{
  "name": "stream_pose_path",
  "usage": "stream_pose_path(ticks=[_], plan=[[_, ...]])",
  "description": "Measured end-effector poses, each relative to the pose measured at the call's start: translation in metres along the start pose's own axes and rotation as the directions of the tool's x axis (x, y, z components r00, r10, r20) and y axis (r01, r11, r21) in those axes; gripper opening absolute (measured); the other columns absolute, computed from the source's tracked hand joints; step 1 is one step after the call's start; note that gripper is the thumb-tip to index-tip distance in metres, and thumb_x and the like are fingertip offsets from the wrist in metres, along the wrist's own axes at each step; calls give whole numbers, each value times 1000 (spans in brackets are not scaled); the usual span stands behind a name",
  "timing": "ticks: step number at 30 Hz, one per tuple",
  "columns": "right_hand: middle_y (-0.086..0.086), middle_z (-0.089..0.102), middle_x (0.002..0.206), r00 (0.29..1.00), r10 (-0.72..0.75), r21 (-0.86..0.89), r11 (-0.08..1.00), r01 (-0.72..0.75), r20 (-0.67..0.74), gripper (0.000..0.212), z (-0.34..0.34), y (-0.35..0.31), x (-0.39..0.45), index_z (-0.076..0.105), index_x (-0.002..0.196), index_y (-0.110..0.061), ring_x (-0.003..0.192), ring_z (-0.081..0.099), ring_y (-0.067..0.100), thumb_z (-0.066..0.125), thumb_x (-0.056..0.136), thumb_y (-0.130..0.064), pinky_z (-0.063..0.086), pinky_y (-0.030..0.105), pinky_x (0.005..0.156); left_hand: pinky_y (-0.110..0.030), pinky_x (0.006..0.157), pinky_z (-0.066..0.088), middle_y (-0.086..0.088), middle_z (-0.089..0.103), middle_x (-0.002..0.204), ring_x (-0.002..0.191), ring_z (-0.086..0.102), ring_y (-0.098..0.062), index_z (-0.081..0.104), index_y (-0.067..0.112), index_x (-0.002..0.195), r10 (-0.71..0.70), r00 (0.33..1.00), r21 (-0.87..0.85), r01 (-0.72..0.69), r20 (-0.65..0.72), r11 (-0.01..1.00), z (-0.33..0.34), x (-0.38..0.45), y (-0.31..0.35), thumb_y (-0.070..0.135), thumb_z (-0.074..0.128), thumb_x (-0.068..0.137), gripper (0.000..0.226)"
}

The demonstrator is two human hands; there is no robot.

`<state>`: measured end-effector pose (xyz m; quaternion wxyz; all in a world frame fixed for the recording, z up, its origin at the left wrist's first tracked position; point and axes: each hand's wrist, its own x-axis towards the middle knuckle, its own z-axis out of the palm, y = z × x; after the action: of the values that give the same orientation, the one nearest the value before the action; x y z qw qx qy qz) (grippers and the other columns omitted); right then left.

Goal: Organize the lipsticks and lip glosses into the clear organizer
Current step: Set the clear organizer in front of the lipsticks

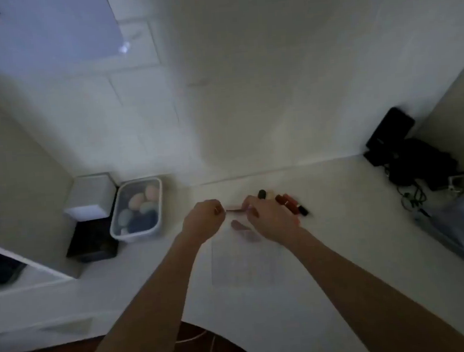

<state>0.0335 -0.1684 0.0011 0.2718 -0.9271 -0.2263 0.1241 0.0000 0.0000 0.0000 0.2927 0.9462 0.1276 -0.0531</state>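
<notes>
Centrally, a thin lip gloss wand [234,209] is pinched between both grips above the white bench [341,236]: left hand [203,217] closed on its left end, right hand [270,214] closed on the right end. Lipsticks [291,203] are seen lying just right of the right hand.

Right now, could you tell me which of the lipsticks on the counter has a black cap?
The one at the far end of the cluster, just beyond the right hand; the others beside it look red or brown.
</notes>
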Motion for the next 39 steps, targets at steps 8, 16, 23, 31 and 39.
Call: stream_pose_path(ticks=[8, 16, 23, 31, 39], plan=[[5, 65, 67, 937, -205, -194, 969, 153, -283, 29, 56, 31, -7, 60, 78, -12, 63, 58, 23, 42, 95, -27, 48, 39, 60, -27, 52, 51, 3, 73, 64, 60, 67, -16, 67, 23, 65, 41, 999, -666, -43, -19, 745, 55, 11, -33, 9, 60, 81, 22], [-1, 50, 60, 862, -262, -244, 955, 168, -434, 27, 68, 38, -4, 55, 78, -16, 53, 46, 17, 42, 96, -30, 29, 28, 44, -20, 55, 50, -3, 70, 66, 62, 65, -13, 69, 15, 72, 313, 949, -940, -135, -32, 313, 65, 18, -46, 26, 49, 79, 24], [-8, 58, 65, 815, -209, -73, 977, 202, -540, 26, 71, 36, -8, 62, 81, -17, 62, 54, 12, 44, 94, -30, 37, 27, 52, -22, 56, 54, -4, 72, 65, 65, 71, -17, 71, 12, 66, 290, 950, -963, -181, -119, 200, 70, 2, -50, 19, 53, 79, 24], [9, 67, 72, 655, 196, 470, 840, 272, -729, 19, 70, 69, -19, 63, 84, -7, 62, 60, 15, 48, 94, -12, 47, 25, 57, -21, 57, 50, 7, 74, 70, 63, 67, -7, 74, 23, 72, 126, 974, -894, -225, -190, 388, 73, 18, -67, 21, 59, 86, 21], [15, 61, 123, 823, -28, 178, 972, 156, -567, 29, 84, 107, -7, 62, 117, -11, 113, 57, 33, 51, 90, -8, 47, 50, 95, -28, 77, 52, -3, 71, 89, 80, 66, -18, 72, 23, 86, 311, 922, -664, -382, -230, 643, 76, 33, -73, 0, 71, 73, 26]])
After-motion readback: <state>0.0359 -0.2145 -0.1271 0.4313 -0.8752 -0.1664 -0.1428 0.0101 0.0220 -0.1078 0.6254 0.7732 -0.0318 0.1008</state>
